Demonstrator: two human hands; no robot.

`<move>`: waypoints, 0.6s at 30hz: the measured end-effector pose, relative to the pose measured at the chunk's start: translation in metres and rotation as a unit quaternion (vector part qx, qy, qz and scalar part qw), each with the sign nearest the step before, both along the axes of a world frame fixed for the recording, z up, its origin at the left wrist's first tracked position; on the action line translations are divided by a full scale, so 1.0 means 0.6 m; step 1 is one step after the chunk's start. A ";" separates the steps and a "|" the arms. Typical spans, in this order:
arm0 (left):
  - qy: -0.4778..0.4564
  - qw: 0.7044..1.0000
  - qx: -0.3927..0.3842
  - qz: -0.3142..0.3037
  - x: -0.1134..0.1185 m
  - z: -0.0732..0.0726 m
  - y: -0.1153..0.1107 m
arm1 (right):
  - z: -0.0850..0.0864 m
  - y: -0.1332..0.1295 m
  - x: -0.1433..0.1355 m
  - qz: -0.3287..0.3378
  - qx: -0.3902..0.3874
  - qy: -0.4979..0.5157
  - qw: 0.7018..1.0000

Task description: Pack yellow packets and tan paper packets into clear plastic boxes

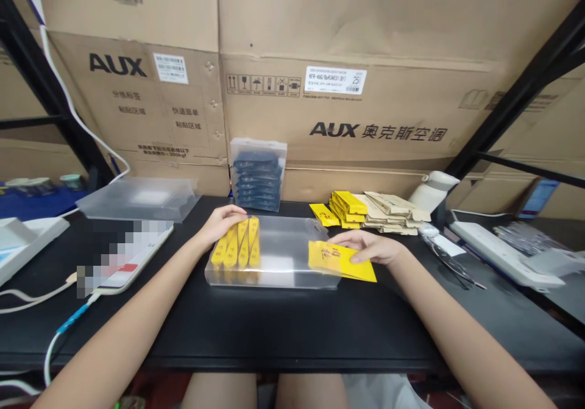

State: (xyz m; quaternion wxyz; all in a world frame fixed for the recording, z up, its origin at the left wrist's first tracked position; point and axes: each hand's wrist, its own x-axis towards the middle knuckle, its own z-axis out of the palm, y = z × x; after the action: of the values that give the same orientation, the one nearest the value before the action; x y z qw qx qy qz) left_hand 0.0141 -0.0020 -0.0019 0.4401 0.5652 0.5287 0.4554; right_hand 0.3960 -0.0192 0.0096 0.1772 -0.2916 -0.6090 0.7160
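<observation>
A clear plastic box [283, 250] lies on the black table in front of me. Inside its left part stands a row of several yellow packets [234, 244] with dark lettering. My left hand [222, 223] is closed over the box's far left corner, by the row of packets; its fingertips are partly hidden. My right hand [372, 247] pinches a flat yellow packet [340, 259] between thumb and fingers at the box's right end. The left part of this packet overlaps the box's right end.
Yellow packets [350, 205] and beige packets [393, 208] lie stacked behind my right hand. At the back stands a clear bag of dark blue packets [258, 177]. Left are another clear box [139, 199] and a phone [137, 253] on a cable; right, a power strip [505, 256].
</observation>
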 end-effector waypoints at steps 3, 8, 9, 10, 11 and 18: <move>0.006 1.000 0.012 -0.004 -0.002 -0.004 0.002 | -0.010 -0.003 -0.019 -0.029 -0.003 0.057 0.998; 0.006 0.999 0.024 -0.023 0.002 -0.009 0.000 | -0.019 -0.008 -0.060 -0.075 0.002 0.082 0.994; 0.008 0.999 0.025 -0.028 0.005 -0.009 -0.003 | -0.020 -0.011 -0.069 -0.072 0.004 0.081 0.994; 0.013 0.999 0.027 -0.033 0.009 -0.008 -0.006 | -0.021 -0.014 -0.077 -0.068 0.008 0.079 0.995; 0.019 0.999 0.029 -0.040 0.013 -0.007 -0.009 | -0.021 -0.017 -0.085 -0.066 0.015 0.076 0.995; 0.039 0.996 0.057 -0.064 0.050 -0.002 -0.029 | -0.028 -0.033 -0.117 -0.118 0.155 0.018 0.981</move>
State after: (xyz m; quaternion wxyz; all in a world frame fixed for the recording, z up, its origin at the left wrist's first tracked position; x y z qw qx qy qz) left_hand 0.0444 -0.0192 -0.0034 0.4143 0.6391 0.4820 0.4330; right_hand 0.3258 -0.0391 -0.0071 0.3143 -0.3172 -0.6707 0.5922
